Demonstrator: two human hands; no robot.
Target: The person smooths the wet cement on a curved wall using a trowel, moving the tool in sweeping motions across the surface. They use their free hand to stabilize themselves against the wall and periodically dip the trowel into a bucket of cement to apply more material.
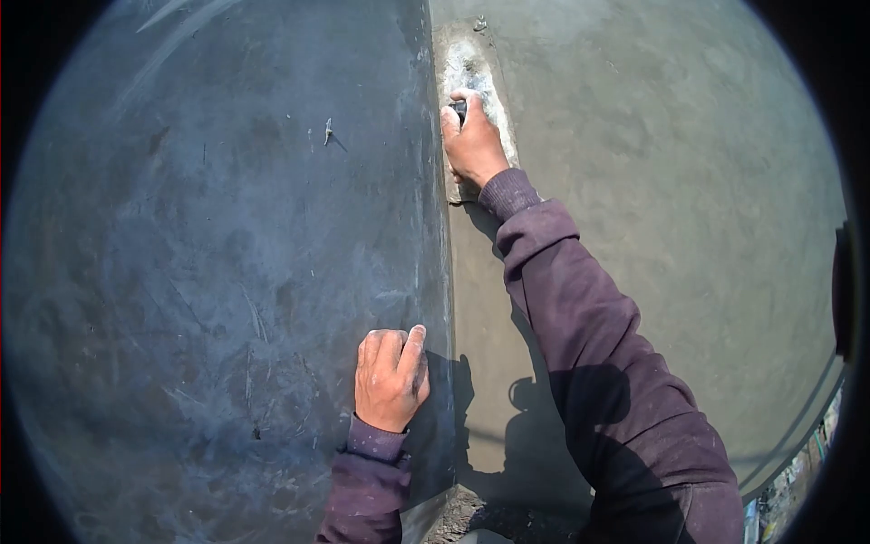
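Observation:
My right hand (474,145) is wrapped round the dark handle of a plastering trowel (494,98). The trowel's long, plaster-smeared blade lies upright against the greenish-grey wall (671,181), its left edge along the inside corner. Lower down on the left, my left hand (391,379) is closed beside the dark bluish wall (227,227), fingers curled and the thumb side toward the corner. Whatever its fingers may hold is hidden.
A small pale peg-like piece (329,132) sticks out of the dark wall. Rough rubble (462,512) shows at the foot of the corner. At the lower right, debris (802,480) lies beyond the wall's edge. Shadows fall across the right wall.

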